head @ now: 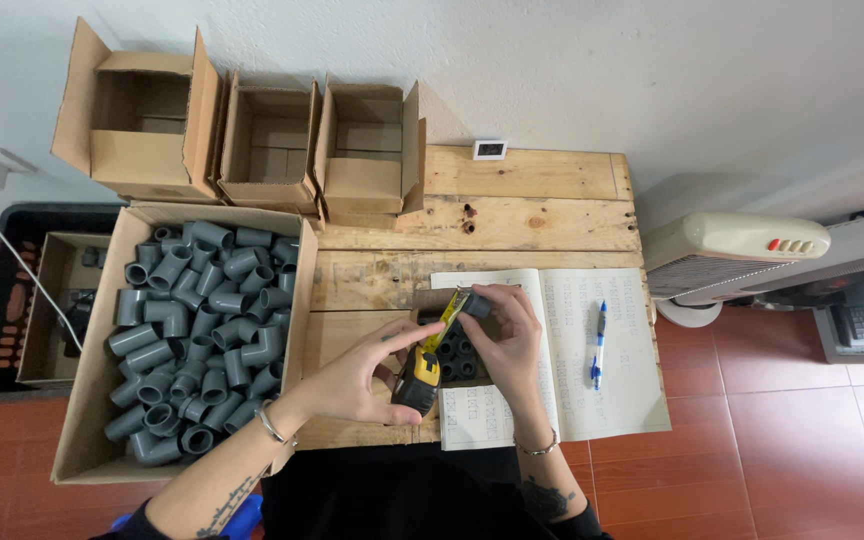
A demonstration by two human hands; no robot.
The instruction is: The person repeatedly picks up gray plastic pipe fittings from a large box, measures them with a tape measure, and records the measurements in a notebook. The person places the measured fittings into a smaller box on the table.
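My left hand (357, 378) grips a yellow and black tape measure (419, 382) over the wooden table (542, 205). Its yellow blade (448, 319) runs up to a grey pipe elbow (475, 304) that my right hand (508, 335) holds by the fingertips. Beneath both hands sits a small box (457, 357) with several dark fittings in it, partly hidden by the hands. An open notebook (620, 395) lies under and to the right of the hands, with a blue pen (599, 345) resting on its right page.
A big cardboard box (92, 430) full of grey pipe elbows (197, 335) stands at the left. Three open cardboard boxes (252, 150) line the back wall. A small white display (489, 149) sits at the far edge. A fan heater (732, 250) stands on the floor at right.
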